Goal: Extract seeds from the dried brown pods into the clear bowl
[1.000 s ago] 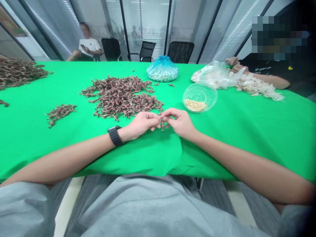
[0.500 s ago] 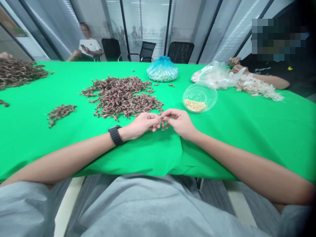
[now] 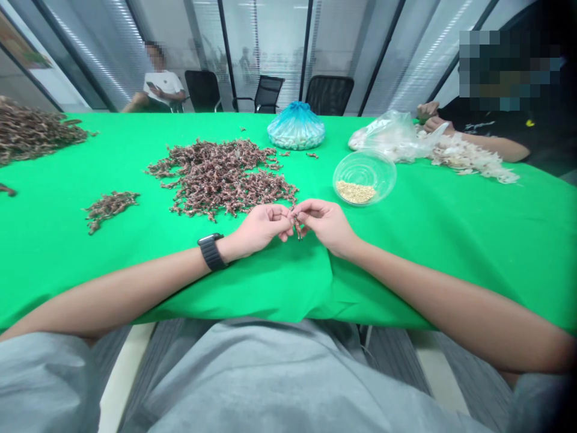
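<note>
Both my hands meet above the near part of the green cloth. Between their fingertips hangs a small brown dried piece [image 3: 298, 228] with thin, leg-like ends pointing down; its exact kind is unclear. My left hand [image 3: 264, 227], with a black watch on the wrist, pinches it from the left, fingers curled. From the right, my right hand [image 3: 331, 225] pinches its top between thumb and fingers. Just beyond them lies a large heap of similar brown pieces [image 3: 220, 177]. The fingers partly cover the held piece's upper end.
A clear round tub [image 3: 383, 186] with yellowish bits stands at right. Behind are a tied blue bag [image 3: 296, 126], a clear plastic bag [image 3: 383, 137] and pale flakes [image 3: 473, 159] near another person's hands. Smaller pile [image 3: 110, 208] and long brown heap [image 3: 36, 129] lie left.
The lower ends of the brown piece have tilted slightly to the right between my fingers. Both my hands stay in nearly the same place.
</note>
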A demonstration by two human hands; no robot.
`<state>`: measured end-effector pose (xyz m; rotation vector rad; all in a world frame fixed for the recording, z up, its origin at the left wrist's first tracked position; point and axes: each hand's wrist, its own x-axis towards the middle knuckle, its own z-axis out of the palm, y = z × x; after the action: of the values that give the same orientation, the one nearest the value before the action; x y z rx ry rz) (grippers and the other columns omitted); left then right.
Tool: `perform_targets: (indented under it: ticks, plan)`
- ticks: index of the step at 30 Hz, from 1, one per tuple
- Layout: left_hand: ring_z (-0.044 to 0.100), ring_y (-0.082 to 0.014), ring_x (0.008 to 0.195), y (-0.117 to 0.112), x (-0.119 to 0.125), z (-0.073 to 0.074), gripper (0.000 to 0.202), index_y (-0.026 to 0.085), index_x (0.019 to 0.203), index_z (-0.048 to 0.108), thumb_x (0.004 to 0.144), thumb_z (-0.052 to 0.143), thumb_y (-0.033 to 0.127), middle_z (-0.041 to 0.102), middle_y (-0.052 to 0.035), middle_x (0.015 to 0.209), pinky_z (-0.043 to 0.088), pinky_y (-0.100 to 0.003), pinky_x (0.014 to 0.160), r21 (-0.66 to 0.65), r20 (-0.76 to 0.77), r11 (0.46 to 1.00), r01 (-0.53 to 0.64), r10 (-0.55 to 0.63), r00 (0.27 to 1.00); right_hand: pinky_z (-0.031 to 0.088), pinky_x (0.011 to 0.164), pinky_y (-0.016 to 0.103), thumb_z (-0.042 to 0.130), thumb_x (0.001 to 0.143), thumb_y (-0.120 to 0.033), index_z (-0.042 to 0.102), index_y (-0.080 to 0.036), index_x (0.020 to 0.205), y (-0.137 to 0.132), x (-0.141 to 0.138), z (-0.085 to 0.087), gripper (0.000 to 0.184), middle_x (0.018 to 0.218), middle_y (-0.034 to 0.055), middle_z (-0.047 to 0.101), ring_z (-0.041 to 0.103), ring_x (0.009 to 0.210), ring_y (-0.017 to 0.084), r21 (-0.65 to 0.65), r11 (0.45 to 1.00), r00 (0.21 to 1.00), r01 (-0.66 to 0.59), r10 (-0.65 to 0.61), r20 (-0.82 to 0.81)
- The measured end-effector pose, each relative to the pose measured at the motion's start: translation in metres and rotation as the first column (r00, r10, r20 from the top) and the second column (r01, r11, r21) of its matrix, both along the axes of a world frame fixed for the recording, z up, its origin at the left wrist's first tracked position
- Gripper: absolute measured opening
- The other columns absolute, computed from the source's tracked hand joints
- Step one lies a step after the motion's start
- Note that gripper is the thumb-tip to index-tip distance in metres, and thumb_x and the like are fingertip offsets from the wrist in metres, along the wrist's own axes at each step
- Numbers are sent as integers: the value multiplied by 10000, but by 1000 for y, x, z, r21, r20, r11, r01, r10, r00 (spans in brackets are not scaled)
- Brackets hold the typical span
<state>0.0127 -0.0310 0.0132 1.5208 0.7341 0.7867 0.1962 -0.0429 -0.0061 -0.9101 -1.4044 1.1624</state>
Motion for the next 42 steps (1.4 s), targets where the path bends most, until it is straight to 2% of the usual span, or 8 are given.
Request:
perform_targets:
  ticks: [6, 15, 19, 29, 38, 42]
  plan:
    - [592, -64, 552, 2, -1, 0, 131, 116, 830, 631, 835, 689, 232, 664, -3, 690, 492, -183, 555, 46, 10, 999, 15, -16, 1000, 540, 521, 259, 833, 720, -426, 727, -191, 816, -1, -1, 2, 275, 728, 16, 701, 609, 593, 126, -11, 1000, 1000, 11, -12, -14]
    - [598, -84, 584, 6, -1, 1, 213, 113, 802, 638, 826, 723, 307, 659, -17, 693, 512, -210, 567, -101, 37, 994, 46, -43, 998, 549, 515, 261, 784, 765, -365, 744, -190, 835, -1, 2, 4, 193, 752, 28, 702, 620, 641, 143, 92, 995, 997, 51, -56, 59]
    - [583, -79, 600, 6, -2, -1, 256, 112, 808, 640, 813, 744, 346, 652, -17, 715, 489, -206, 567, -164, 68, 984, 64, -54, 996, 550, 510, 263, 767, 785, -362, 743, -187, 863, -1, 1, 4, 193, 773, 35, 708, 622, 646, 148, 92, 995, 996, 42, -49, 73]
    - [553, -60, 607, 5, -2, 1, 240, 105, 763, 622, 813, 739, 308, 623, -9, 735, 437, -205, 586, -281, 87, 958, 54, -31, 996, 561, 491, 240, 703, 871, -432, 713, -184, 975, -1, 6, 6, 270, 860, 42, 700, 642, 718, 160, 127, 991, 981, -46, 21, 192]
    - [548, -60, 619, 6, -3, 1, 240, 108, 748, 627, 814, 737, 311, 617, -9, 721, 432, -200, 593, -291, 80, 955, 60, -38, 996, 572, 495, 245, 705, 885, -492, 678, -192, 999, -2, 7, 8, 322, 896, 43, 678, 644, 744, 159, 123, 985, 976, -120, 94, 198]
    - [536, -56, 607, 7, -4, 0, 224, 116, 739, 620, 813, 729, 297, 605, 0, 705, 426, -193, 581, -285, 82, 957, 57, -35, 996, 603, 534, 254, 755, 850, -470, 649, -195, 1038, -3, 8, 9, 350, 948, 50, 670, 664, 850, 186, 96, 978, 968, -186, 166, 191]
